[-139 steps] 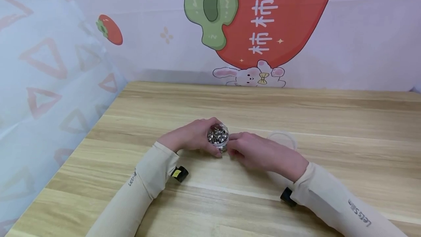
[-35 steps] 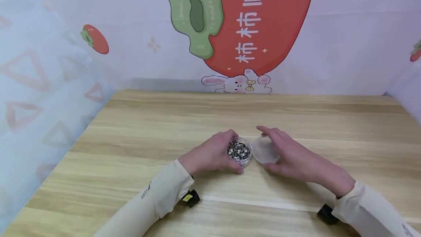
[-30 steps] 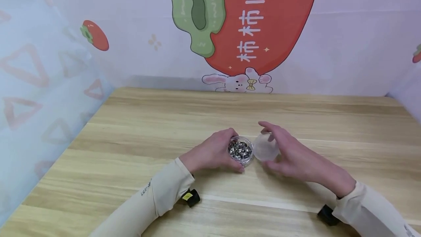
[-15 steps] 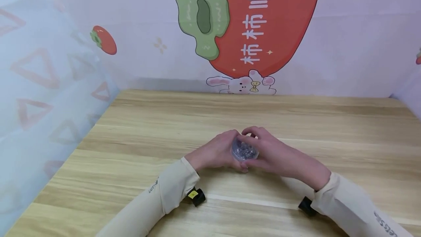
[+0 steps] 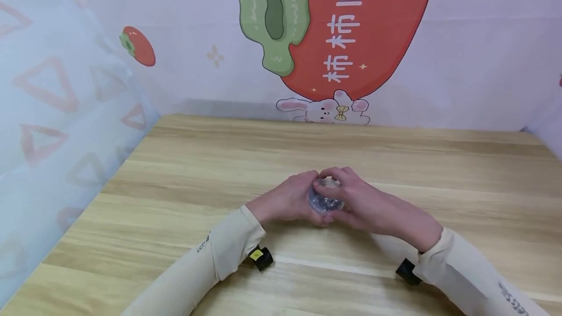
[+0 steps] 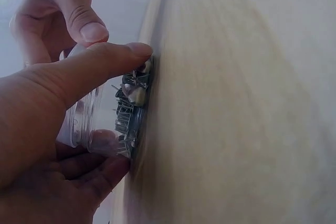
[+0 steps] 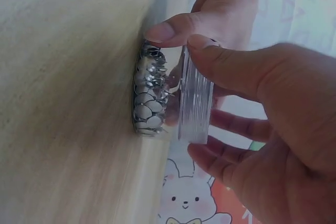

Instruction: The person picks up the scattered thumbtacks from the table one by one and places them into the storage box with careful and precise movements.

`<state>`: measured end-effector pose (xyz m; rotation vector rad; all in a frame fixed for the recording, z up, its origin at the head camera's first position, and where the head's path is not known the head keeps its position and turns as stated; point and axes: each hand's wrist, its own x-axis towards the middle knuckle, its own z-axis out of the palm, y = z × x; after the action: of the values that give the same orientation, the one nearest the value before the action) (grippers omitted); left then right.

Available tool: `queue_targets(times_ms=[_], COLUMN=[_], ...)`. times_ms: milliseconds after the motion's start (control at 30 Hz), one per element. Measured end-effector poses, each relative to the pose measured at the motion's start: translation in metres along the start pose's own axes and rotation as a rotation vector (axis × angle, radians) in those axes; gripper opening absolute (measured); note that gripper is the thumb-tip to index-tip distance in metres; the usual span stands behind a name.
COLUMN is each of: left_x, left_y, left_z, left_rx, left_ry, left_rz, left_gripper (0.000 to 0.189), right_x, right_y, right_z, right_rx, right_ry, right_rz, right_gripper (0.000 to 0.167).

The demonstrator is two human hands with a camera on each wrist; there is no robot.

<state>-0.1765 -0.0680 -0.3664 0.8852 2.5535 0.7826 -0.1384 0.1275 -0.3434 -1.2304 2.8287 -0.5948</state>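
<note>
A small clear plastic jar [image 6: 107, 139] stands upright on the table, with silver thumbtacks [image 7: 148, 106] heaped in its lower part. My left hand [image 5: 285, 200] grips the jar round its side, thumb along the near wall and fingers behind. On top sits a clear ribbed lid [image 7: 194, 106], level over the mouth. My right hand [image 5: 373, 204] holds the lid by its edge, thumb on one side and curled fingers on the other. In the head view the right fingers cover part of the lid. Both thumb tips are close together at the jar's near side.
The wooden table [image 5: 210, 160] spreads round both hands. Behind it hangs a printed backdrop [image 5: 474, 62] with a large persimmon and a rabbit; a pale sheet [image 5: 79, 160] hangs at the left. Black wrist cameras [image 5: 262, 257] project from under both sleeves.
The lid first lay on the table at the right; my right hand picked it up, brought it beside the jar, then set it on top. Over the last half second the hands barely moved.
</note>
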Motion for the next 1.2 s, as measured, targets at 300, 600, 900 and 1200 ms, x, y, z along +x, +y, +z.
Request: queue_targets(times_ms=[300, 600, 900, 1200], left_x=[0.003, 0.002, 0.001, 0.000], left_y=[-0.001, 0.001, 0.004, 0.003], left_z=[0.000, 0.000, -0.002, 0.000], left_rx=[0.005, 0.008, 0.023, 0.016], left_ry=[-0.004, 0.002, -0.003, -0.012], left_rz=[0.009, 0.014, 0.021, 0.006], left_gripper=[0.067, 0.071, 0.068, 0.072], right_x=[0.001, -0.002, -0.005, -0.005], right_y=[0.000, -0.011, -0.014, -0.016], right_z=[0.005, 0.002, -0.004, 0.002], right_rx=[-0.007, -0.010, -0.059, -0.104], right_ry=[0.085, 0.021, -0.020, -0.017], right_rz=[0.072, 0.216, 0.261, 0.330], right_gripper=[0.063, 0.068, 0.061, 0.064])
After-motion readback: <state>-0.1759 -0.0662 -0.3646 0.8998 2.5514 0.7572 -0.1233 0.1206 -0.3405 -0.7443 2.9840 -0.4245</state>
